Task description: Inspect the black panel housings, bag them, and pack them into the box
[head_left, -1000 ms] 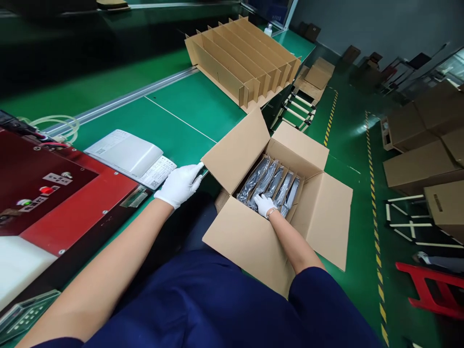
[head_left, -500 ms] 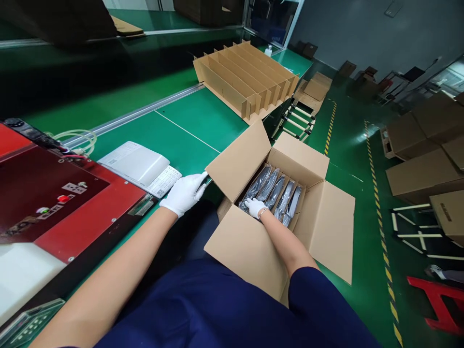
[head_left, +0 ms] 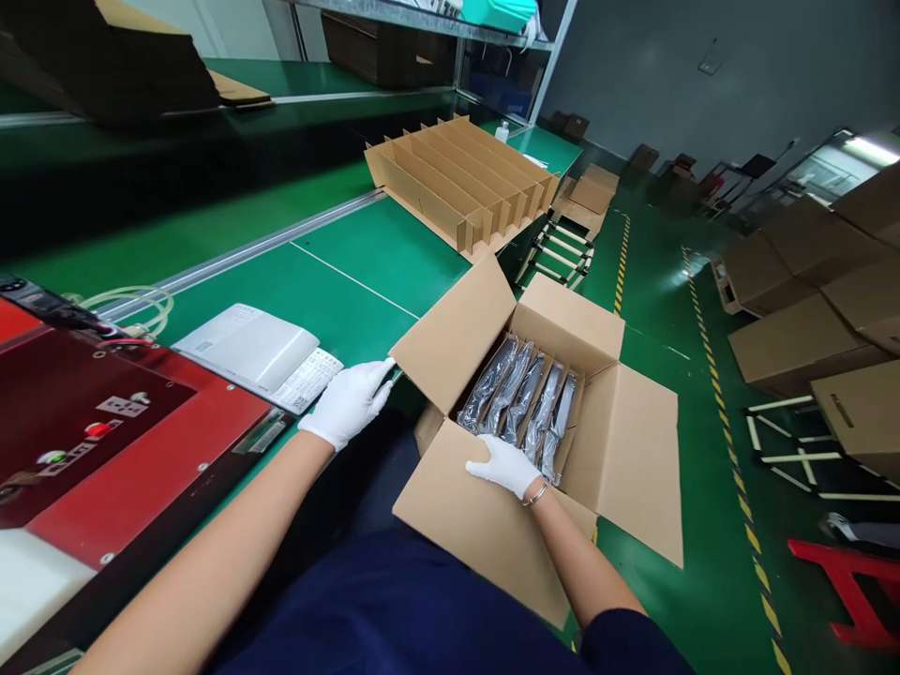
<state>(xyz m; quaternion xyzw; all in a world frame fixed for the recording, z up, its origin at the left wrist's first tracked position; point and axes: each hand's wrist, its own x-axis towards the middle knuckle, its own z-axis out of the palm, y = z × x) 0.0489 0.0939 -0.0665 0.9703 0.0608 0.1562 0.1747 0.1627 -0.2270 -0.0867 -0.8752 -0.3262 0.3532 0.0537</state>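
Observation:
An open cardboard box [head_left: 642, 459] stands in front of me with its flaps folded outward. Inside it, several dark items in clear plastic bags [head_left: 524, 398] stand in a row between cardboard dividers; their exact kind is hidden by the wrapping. My left hand [head_left: 344, 403], in a white glove, grips the outer corner of the left flap [head_left: 454, 333] at its fingertips. Also gloved, my right hand [head_left: 504, 466] is open and empty above the near flap [head_left: 485, 520], thumb apart from the fingers, close to the near ends of the bagged items.
A cardboard divider grid [head_left: 468, 178] lies on the green workbench [head_left: 380, 248]. Left of my left hand are a grey-white packet with a printed label [head_left: 253, 352] and a red machine [head_left: 141, 459]. Large cartons [head_left: 787, 337] and a red stand [head_left: 844, 581] occupy the right side.
My right hand has come out of the box, back toward me, from the bagged items to above the near flap. The left hand stays at the flap corner. The view has tilted up slightly.

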